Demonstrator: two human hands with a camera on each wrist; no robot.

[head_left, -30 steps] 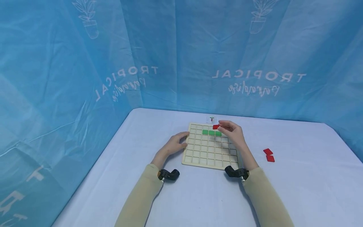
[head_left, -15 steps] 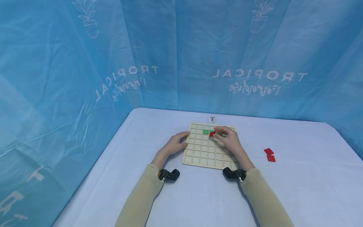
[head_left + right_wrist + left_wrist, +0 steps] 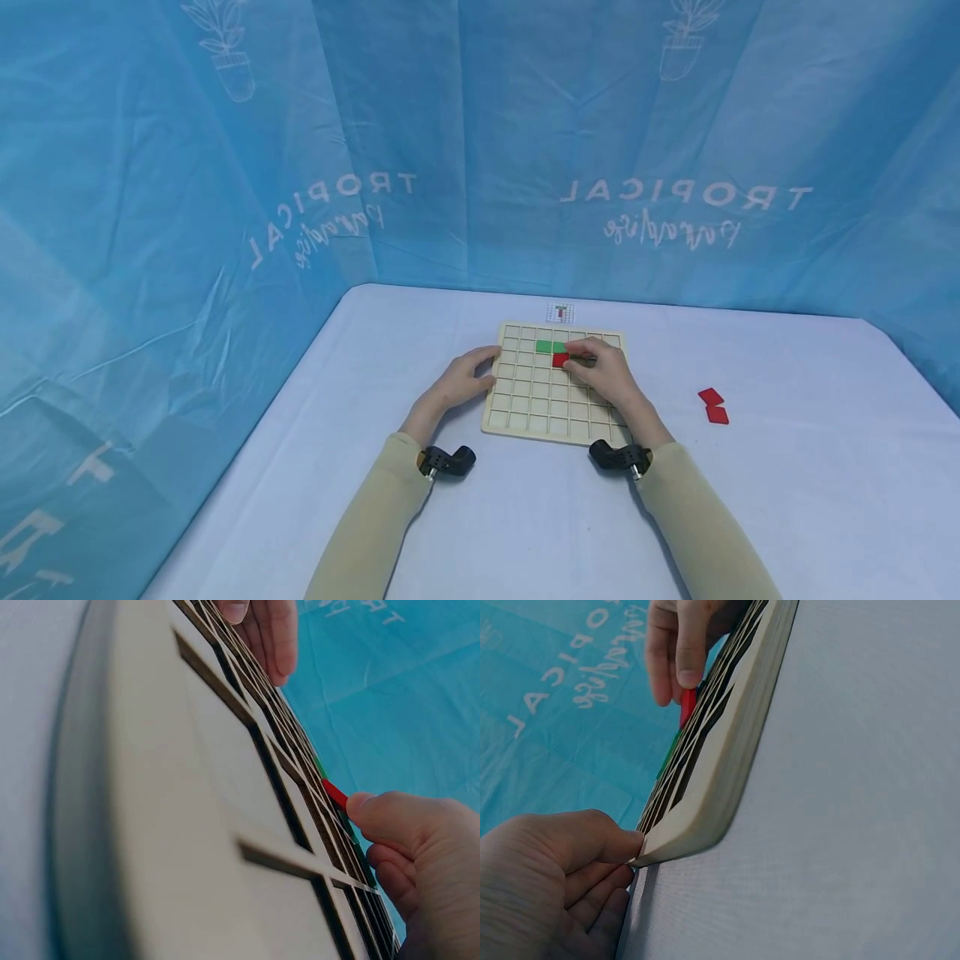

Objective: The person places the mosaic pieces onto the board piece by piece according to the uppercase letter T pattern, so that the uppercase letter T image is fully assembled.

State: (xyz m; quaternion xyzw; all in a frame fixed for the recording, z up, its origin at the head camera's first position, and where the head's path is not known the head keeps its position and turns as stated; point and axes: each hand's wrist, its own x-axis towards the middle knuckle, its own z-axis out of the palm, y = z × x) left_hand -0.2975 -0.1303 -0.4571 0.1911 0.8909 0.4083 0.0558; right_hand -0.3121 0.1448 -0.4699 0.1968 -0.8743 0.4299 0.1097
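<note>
A pale wooden grid board [image 3: 538, 410] lies on the white table. My left hand [image 3: 456, 382] rests at its left edge, thumb and fingers spread along the rim; the left wrist view shows the thumb [image 3: 622, 844] right at the board's edge. Between thumb and fingers my right hand [image 3: 611, 375] pinches a red square tile [image 3: 560, 360], just below a row of green tiles [image 3: 543, 347]. The right fingers cover the right part of that row. In the right wrist view the red tile [image 3: 334, 794] is tilted, its lower edge at the grid.
Two loose red tiles [image 3: 717, 415] lie on the table right of the board, corners close together. Behind the board is a small printed grid card [image 3: 560, 312] with a coloured pattern. Blue printed curtains [image 3: 495, 242] stand at the back and left.
My right hand has brought the red tile from above the board's back edge down and nearer, to a cell below the green row. The left hand stays at the edge.
</note>
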